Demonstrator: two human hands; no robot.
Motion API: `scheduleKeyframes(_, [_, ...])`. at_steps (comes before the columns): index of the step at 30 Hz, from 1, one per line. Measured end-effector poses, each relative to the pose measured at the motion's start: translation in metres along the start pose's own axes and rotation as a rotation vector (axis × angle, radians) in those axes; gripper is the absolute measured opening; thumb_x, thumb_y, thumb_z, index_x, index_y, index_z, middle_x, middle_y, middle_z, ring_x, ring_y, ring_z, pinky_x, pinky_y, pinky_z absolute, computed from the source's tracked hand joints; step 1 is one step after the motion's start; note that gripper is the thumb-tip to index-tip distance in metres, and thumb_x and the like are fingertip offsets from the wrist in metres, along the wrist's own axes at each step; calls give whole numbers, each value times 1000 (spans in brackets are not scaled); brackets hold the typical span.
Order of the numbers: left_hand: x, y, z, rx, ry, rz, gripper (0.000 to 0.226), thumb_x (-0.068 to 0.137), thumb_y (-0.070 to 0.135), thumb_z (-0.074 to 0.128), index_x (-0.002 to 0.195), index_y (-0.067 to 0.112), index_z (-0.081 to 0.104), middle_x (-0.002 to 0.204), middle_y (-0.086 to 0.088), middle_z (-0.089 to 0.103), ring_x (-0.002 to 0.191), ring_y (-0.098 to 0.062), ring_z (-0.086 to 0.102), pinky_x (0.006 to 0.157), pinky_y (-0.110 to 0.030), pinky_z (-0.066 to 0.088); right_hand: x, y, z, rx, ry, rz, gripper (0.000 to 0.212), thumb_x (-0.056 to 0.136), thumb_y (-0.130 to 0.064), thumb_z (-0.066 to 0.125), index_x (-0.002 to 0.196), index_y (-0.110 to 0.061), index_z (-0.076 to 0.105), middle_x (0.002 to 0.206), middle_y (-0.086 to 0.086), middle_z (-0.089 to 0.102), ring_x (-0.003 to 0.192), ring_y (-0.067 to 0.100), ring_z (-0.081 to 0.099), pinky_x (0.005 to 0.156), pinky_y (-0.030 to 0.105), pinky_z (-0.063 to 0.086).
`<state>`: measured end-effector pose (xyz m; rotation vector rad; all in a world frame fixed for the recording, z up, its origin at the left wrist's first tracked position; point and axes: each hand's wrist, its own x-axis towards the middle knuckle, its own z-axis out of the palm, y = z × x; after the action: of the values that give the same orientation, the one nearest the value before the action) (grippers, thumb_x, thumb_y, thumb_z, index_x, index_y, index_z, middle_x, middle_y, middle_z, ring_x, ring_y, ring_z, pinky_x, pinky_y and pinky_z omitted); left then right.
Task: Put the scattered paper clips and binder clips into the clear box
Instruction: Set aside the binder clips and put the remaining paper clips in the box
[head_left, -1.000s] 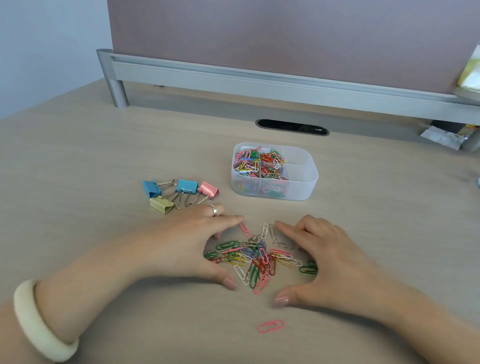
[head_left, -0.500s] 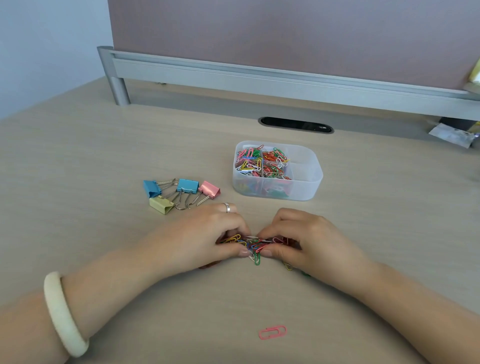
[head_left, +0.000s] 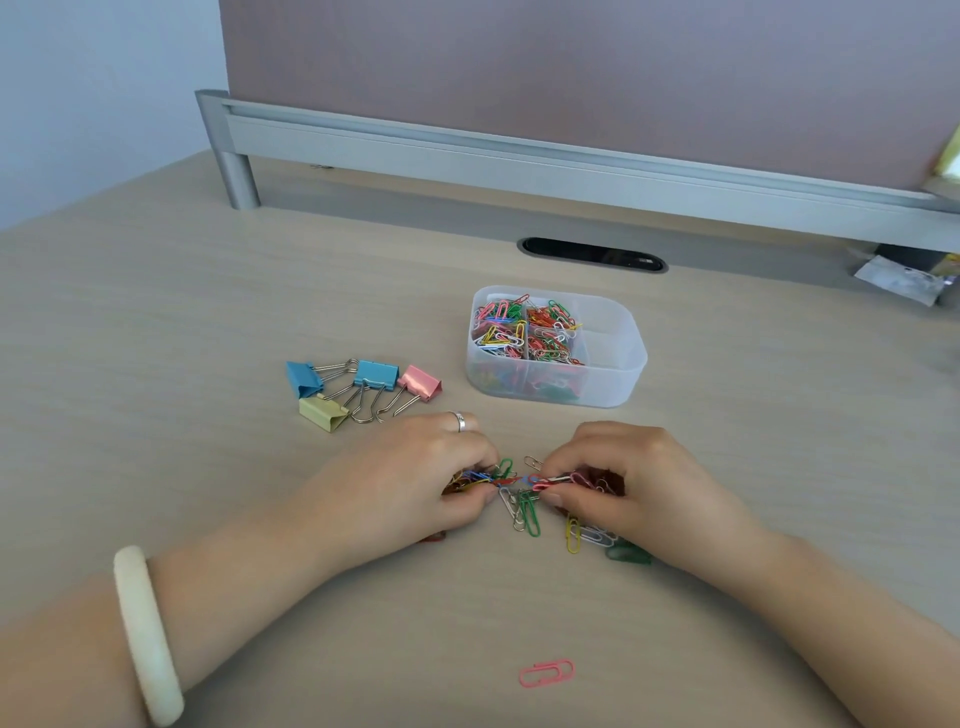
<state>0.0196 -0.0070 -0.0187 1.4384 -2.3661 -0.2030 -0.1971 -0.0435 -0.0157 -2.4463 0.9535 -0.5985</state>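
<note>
Cream, smooth and rounded, a thick bangle (head_left: 148, 634) circles the left wrist at the near left. Farther out on the pale wood-grain desk (head_left: 156, 338) lie four folded-metal binder clips (head_left: 363, 387): two blue, one pale yellow and one pink. They are bunched together with their silver wire handles crossing.

Just near and right of them, the left hand (head_left: 415, 478) rests low on the desk, with a thin silver ring (head_left: 459, 421) on one finger. Its fingers are curled in and the thumb closes against them, pinching the left side of a tangled heap of thin coloured wire paper clips (head_left: 522, 506). The heap lies on the desk between the two hands, in red, blue, green, yellow and white loops.

A single pink paper clip (head_left: 546, 673) lies flat by itself, well nearer the person.

Beyond the hands and apart from them stands the clear plastic box (head_left: 618, 384). It has rounded corners and frosted walls and is split by dividers, and its left and middle compartments hold more coloured clips.

The right hand (head_left: 639, 483) mirrors the left. Its fingers are bent and the thumb is tucked under, nipping the right side of the same heap. A few yellow, white and green clips poke out beneath its near edge.
</note>
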Motion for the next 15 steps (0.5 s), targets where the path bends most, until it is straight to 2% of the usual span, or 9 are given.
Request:
scheduleKeyframes(3, [-1,1,-1,-6,7,-11,30,78,49,40,86,28,59,76,17,42,72,-4,45,55,-27,37,0,-3,-8,90,26,57,3,76,-25,72,77,-26,70,76,-4,61,64,9,53,57,10,37])
scheduleKeyframes(5, [-2,0,-1,-32,24,-10,25,78,46,44,85,27,59,75,16,42,72,-4,42,53,-18,31,3,-6,-15,129,53,92,6,76,-21,73,76,-26,69,80,-6,62,62,9,52,57,10,36])
scheduleKeyframes(7, [-2,-1,0,-59,49,-9,27,78,50,43,81,27,57,70,17,40,72,-2,39,52,-12,27,11,-10,-25,132,84,97,8,76,-19,72,72,-26,69,75,-5,60,57,6,47,55,11,34])
scheduleKeyframes(11, [-1,-3,2,-136,71,5,37,73,52,35,77,23,57,65,17,39,69,10,39,58,-8,30,48,-13,-48,119,184,146,12,79,-19,69,68,-24,68,54,-8,53,50,4,42,49,12,32])
scheduleKeyframes(15, [-2,-3,1,-149,85,18,34,73,51,36,75,23,57,66,16,41,68,15,38,59,-5,29,85,0,-48,32,186,207,10,81,-22,67,72,-20,67,51,-7,48,46,3,41,44,12,29])
